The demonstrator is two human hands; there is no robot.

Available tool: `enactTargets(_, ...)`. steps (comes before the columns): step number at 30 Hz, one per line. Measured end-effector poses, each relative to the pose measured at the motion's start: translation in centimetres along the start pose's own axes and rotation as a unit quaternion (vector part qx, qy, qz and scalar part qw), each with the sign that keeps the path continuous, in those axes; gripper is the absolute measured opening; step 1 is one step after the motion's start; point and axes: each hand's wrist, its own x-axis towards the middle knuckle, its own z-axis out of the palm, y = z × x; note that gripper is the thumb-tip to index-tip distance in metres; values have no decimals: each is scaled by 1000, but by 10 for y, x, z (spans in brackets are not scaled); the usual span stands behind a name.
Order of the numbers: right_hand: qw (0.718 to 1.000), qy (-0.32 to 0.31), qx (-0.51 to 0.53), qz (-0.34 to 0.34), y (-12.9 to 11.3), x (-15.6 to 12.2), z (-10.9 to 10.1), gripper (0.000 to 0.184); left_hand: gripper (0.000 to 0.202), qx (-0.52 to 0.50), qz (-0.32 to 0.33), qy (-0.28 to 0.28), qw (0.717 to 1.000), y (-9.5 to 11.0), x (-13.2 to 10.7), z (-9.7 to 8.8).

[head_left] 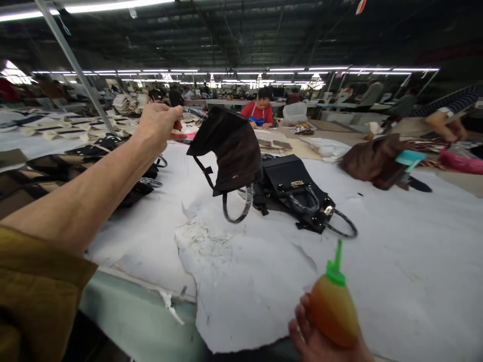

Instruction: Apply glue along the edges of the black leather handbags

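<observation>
Holding a dark bag [239, 146] in the air above the table [407, 281], the left hand [160, 120] is closed, but I cannot tell which part it pinches; the right hand [319, 348] grips a bottle [335, 309] near the front edge, and another bag [292, 173] lies farther from this edge

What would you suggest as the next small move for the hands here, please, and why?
I would probably lower the dark bag onto the white sheet: the left hand seems to hold it up by one end, its lower handle dangles, and the right hand is occupied with the squeeze bottle, so resting the bag could steady it.
</observation>
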Motion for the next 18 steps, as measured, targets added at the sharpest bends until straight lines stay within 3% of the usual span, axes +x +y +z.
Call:
enactTargets(4,996,-88,-2,11,58,6,5,48,25,-25,-44,-20,999,-10,-23,0)
enactTargets(7,995,-97,-30,2,73,22,4,48,25,-27,-52,-31,998,-10,-40,-3)
enactTargets(12,994,-91,-46,-45,54,41,-8,48,26,-23,-29,-52,998,6,-56,-12)
enactTargets(18,995,-40,-48,-83,3,32,-21,56,30,-58,9,-59,996,19,-57,-21)
